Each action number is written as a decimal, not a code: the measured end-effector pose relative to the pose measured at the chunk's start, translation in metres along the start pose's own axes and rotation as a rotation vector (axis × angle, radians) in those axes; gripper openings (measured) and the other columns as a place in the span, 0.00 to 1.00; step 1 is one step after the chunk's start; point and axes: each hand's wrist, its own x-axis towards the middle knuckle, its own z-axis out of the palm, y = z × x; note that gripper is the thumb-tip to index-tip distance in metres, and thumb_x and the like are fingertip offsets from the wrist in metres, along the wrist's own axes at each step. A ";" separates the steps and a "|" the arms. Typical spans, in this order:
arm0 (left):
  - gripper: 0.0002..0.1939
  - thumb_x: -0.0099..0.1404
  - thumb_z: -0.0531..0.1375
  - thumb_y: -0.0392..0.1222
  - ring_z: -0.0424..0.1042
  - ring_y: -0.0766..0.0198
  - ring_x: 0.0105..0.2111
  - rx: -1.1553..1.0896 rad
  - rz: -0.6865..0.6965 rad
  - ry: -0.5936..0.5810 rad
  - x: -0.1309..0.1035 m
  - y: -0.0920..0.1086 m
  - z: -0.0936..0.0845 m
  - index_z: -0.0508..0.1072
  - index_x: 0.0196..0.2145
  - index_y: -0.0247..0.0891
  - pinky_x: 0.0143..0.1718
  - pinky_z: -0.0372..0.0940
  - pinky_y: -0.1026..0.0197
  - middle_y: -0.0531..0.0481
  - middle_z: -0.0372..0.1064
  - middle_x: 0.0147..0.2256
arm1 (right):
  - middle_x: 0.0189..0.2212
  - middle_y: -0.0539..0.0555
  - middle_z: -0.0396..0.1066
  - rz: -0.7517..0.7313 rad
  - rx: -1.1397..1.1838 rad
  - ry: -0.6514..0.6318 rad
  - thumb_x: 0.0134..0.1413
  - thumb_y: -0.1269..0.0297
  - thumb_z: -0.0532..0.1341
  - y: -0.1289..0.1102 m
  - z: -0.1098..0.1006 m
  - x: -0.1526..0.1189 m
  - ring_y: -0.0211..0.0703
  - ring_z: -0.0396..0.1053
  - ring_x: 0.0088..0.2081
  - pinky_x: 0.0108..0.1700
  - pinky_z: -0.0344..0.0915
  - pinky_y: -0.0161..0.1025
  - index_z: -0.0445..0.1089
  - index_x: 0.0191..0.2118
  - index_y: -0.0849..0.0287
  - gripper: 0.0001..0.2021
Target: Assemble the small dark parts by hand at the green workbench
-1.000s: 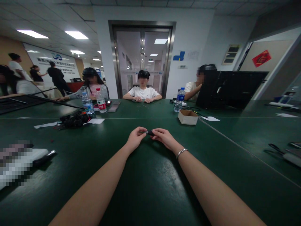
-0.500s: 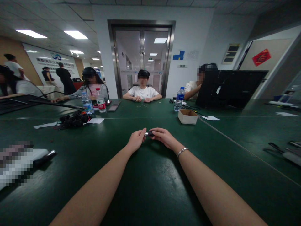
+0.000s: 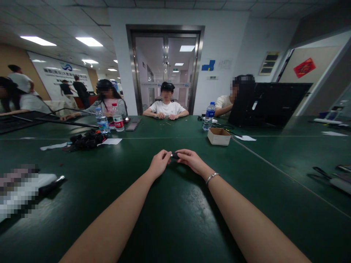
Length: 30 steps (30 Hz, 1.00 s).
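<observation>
A small black object (image 3: 175, 155) with a silvery end is held in the middle of the scene, above the green table (image 3: 170, 208), its silvery end pinched by the fingertips of the left hand (image 3: 160, 162) and its black body gripped between thumb and fingers of the right hand (image 3: 190, 160). Farther off to the right, an open box (image 3: 218, 139) is seen, with a blue-capped bottle (image 3: 210, 116) placed just beyond it

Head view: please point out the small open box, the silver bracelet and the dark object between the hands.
Open box (image 3: 217, 139), head view: its pale front wall.
Silver bracelet (image 3: 211, 178), head view: its band.
Dark object (image 3: 174, 155), head view: its dark body.
</observation>
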 end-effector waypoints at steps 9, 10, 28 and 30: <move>0.28 0.65 0.42 0.61 0.69 0.62 0.27 0.174 -0.094 0.041 0.000 0.006 0.003 0.68 0.26 0.38 0.32 0.60 0.61 0.48 0.69 0.27 | 0.34 0.52 0.73 -0.010 -0.017 -0.020 0.39 0.66 0.70 0.002 -0.002 0.003 0.32 0.69 0.29 0.39 0.68 0.34 0.74 0.38 0.61 0.16; 0.24 0.65 0.44 0.60 0.69 0.63 0.28 0.111 -0.078 0.030 0.000 0.006 0.003 0.68 0.30 0.38 0.32 0.61 0.62 0.49 0.70 0.30 | 0.34 0.52 0.73 -0.008 -0.013 -0.015 0.39 0.66 0.70 0.002 -0.003 0.003 0.32 0.69 0.28 0.38 0.68 0.34 0.73 0.38 0.61 0.15; 0.21 0.64 0.47 0.58 0.68 0.64 0.27 0.080 -0.021 -0.007 0.001 0.000 0.002 0.67 0.28 0.38 0.32 0.62 0.62 0.51 0.68 0.26 | 0.34 0.52 0.72 -0.008 0.002 -0.003 0.37 0.65 0.71 0.003 -0.002 0.003 0.32 0.69 0.28 0.39 0.68 0.35 0.73 0.37 0.61 0.17; 0.24 0.64 0.46 0.60 0.68 0.64 0.27 0.102 -0.022 -0.004 0.000 0.000 0.001 0.67 0.27 0.38 0.32 0.61 0.62 0.51 0.68 0.26 | 0.34 0.52 0.73 -0.007 0.000 -0.010 0.36 0.64 0.71 0.004 -0.003 0.004 0.32 0.69 0.29 0.39 0.68 0.35 0.73 0.38 0.62 0.18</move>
